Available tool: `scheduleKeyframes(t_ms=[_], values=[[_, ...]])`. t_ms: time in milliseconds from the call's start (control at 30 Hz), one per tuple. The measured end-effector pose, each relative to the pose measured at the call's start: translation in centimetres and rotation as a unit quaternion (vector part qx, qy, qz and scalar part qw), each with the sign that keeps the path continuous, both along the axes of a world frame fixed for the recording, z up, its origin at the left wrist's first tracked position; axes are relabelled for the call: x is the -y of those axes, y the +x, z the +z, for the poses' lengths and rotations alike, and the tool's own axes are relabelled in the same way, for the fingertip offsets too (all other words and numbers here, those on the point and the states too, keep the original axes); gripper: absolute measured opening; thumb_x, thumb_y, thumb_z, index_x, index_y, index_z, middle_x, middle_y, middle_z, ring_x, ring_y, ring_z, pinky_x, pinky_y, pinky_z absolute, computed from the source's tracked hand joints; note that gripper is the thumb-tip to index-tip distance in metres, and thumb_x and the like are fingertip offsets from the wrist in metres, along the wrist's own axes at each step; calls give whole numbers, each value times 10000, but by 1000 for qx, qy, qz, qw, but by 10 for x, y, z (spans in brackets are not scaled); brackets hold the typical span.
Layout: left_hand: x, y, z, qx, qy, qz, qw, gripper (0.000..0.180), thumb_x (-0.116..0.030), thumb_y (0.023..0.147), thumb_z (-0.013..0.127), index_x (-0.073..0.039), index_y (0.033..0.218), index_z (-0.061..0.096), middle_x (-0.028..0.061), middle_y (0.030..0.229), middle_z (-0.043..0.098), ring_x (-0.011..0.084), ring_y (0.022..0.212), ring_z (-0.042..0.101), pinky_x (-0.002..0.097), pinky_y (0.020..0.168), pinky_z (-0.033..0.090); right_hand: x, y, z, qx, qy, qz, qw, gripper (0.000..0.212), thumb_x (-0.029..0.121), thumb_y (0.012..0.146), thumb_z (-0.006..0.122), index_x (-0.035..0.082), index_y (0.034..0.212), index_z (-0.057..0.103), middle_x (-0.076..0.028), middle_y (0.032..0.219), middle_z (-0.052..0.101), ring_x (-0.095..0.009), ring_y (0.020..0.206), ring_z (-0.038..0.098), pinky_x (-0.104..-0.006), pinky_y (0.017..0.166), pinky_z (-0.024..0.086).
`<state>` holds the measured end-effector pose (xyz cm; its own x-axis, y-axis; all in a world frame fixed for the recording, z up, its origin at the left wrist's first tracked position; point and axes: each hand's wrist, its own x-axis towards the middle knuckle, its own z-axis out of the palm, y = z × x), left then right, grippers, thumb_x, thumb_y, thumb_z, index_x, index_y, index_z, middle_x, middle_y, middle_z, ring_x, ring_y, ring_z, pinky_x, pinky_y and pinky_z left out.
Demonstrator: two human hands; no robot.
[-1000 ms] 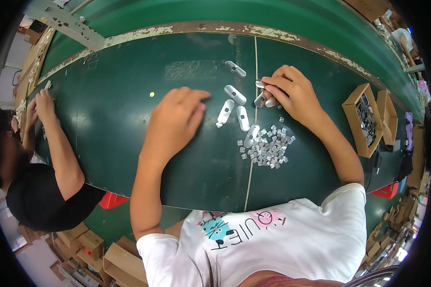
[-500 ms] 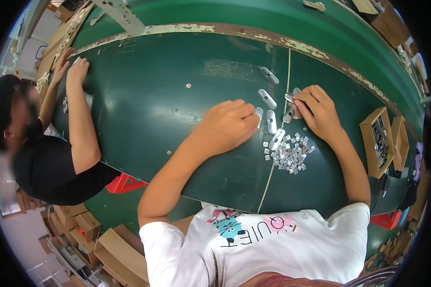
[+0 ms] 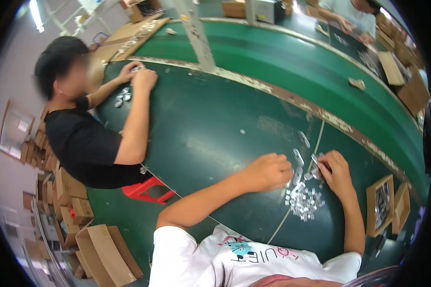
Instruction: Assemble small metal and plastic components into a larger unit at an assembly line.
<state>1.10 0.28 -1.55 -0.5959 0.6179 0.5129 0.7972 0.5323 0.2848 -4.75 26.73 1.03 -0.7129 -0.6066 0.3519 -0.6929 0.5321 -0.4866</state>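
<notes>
My left hand [image 3: 271, 172] is closed, fingertips pinched on a silver oval metal piece that they mostly hide. Across from it, my right hand [image 3: 336, 171] grips a similar silver metal piece [image 3: 314, 158] between thumb and fingers. Another silver part shows just below those fingertips; whether it is held too is unclear. Between and beyond the hands lie several long, rounded silver pieces, one upper piece [image 3: 304, 139] and one nearer piece [image 3: 298, 157] among them. On the near side sits a heap of small shiny square parts [image 3: 305, 204].
A green table [image 3: 215, 129] bears all this. At the right stand an open box [image 3: 370, 210] of metal parts and a second box [image 3: 403, 210]. A person in black [image 3: 81, 143] works at the left near a red stool [image 3: 151, 191]. Another person sits far right, across a green channel.
The view has swung left and up, so the table appears lower and further right. Both my hands stay near the silver pieces. The co-worker's hands have come together around something small.
</notes>
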Motion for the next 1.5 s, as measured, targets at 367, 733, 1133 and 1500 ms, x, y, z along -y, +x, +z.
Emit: scheduleKeyframes(t_ms=[367,733,1133,1500], values=[[-5,6,10,15,32,-1,999,172,-204,757,718,-117,868,620,18,833,516,202,828,505,342,686,408,4,7,3,27,-9,-35,999,172,-21,702,650,-17,845,554,-135,830,534,-304,779,553,-398,671,457],[4,4,12,10,20,23,999,118,-154,797,680,-110,891,623,15,819,510,194,797,506,337,667,398,6,0,-9,82,-53,-67,993,161,-27,687,641,-14,814,543,-115,812,533,-263,732,553,-349,636,469],[-1,10,25,22,-28,34,999,180,-121,771,693,-129,951,679,8,814,563,207,798,549,332,677,441,-8,-3,-18,-1,-87,10,996,131,61,753,650,42,850,564,-88,814,562,-276,800,545,-392,711,454],[-11,3,21,22,-16,22,999,150,-106,780,704,-123,927,685,20,777,572,229,750,549,364,658,437,-19,-7,-28,6,-115,4,993,136,85,765,652,32,864,575,-98,840,570,-281,839,566,-388,750,468]])
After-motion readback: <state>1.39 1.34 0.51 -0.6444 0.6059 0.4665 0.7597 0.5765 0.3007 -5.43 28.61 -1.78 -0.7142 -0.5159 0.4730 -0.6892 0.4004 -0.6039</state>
